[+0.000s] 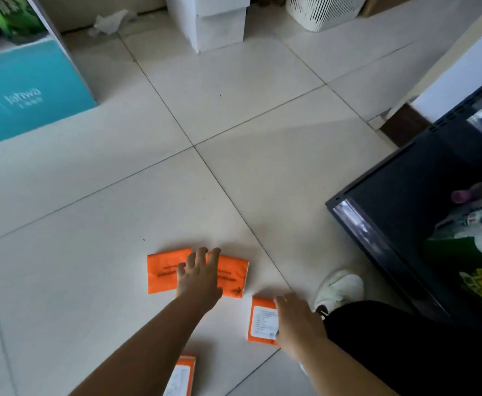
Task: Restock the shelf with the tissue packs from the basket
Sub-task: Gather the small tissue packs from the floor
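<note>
Left hand (198, 274): I see it spread flat over two orange tissue packs (162, 274) on the floor (234, 110).
Right hand (297, 321): open, resting on third pack (262, 320).
Fourth pack (181, 377): at bottom edge, beside the left forearm.

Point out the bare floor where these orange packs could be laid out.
Free: the tiles between the teal box and the orange packs, and ahead toward the white box. Crowded: near both hands, left hand and right hand, beside the shoe and black shelf.
</note>
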`<move>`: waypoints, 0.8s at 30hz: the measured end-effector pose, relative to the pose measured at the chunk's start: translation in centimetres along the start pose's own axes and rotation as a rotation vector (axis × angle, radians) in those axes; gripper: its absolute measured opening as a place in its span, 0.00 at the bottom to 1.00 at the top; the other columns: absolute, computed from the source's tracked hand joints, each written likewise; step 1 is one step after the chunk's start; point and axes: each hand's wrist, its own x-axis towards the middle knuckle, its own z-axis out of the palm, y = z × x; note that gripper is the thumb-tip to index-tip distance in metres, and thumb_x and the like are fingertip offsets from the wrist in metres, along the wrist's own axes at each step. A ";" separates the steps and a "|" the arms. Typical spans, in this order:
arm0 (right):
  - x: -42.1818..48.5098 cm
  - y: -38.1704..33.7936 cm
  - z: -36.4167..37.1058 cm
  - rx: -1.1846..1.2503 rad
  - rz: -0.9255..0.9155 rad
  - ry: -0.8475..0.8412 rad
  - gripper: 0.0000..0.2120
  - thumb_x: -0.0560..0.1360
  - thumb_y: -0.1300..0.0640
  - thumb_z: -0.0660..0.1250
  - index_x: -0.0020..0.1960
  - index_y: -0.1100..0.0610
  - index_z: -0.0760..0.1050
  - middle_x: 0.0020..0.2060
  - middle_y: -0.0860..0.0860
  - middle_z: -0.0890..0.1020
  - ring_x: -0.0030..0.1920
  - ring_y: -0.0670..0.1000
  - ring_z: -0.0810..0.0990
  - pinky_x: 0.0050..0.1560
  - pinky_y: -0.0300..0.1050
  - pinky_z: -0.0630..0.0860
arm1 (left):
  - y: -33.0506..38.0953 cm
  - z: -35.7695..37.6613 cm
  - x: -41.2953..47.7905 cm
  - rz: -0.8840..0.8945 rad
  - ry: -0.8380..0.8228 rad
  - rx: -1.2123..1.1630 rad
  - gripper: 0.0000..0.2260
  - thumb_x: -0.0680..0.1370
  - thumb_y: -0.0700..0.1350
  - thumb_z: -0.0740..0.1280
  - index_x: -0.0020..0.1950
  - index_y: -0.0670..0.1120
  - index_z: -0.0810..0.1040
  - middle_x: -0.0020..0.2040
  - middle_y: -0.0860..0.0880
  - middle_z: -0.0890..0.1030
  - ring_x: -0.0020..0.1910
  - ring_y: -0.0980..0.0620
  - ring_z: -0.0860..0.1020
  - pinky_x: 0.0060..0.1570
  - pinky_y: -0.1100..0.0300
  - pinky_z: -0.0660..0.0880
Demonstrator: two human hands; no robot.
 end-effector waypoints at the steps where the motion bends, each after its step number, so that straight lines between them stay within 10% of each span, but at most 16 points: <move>1: 0.4 0.2 0.8 -0.006 0.002 -0.015 0.31 0.76 0.54 0.67 0.74 0.51 0.56 0.68 0.51 0.64 0.69 0.55 0.65 0.64 0.52 0.69 | -0.2 0.7 0.4 0.004 -0.008 0.017 0.39 0.73 0.54 0.72 0.77 0.54 0.52 0.74 0.49 0.58 0.73 0.45 0.61 0.69 0.46 0.61; 11: 4.4 0.9 3.7 0.012 0.054 0.180 0.29 0.75 0.57 0.67 0.73 0.52 0.60 0.69 0.52 0.64 0.69 0.56 0.64 0.61 0.54 0.69 | -0.2 3.8 3.6 0.025 0.017 0.064 0.44 0.67 0.65 0.73 0.77 0.60 0.54 0.74 0.47 0.59 0.73 0.42 0.60 0.67 0.46 0.62; 19: 5.4 0.2 7.1 0.005 -0.073 0.153 0.11 0.48 0.63 0.72 0.31 0.57 0.78 0.24 0.57 0.76 0.34 0.58 0.75 0.43 0.51 0.63 | 0.3 4.2 4.6 0.055 -0.032 0.099 0.42 0.62 0.64 0.76 0.69 0.49 0.63 0.67 0.49 0.69 0.69 0.45 0.66 0.66 0.48 0.61; 24: 3.8 -1.0 3.8 0.042 -0.141 -0.060 0.20 0.74 0.66 0.63 0.66 0.59 0.66 0.61 0.57 0.73 0.62 0.59 0.73 0.60 0.54 0.70 | 0.7 3.4 4.0 0.050 -0.087 0.096 0.38 0.65 0.64 0.75 0.66 0.49 0.63 0.60 0.50 0.73 0.62 0.47 0.74 0.59 0.52 0.68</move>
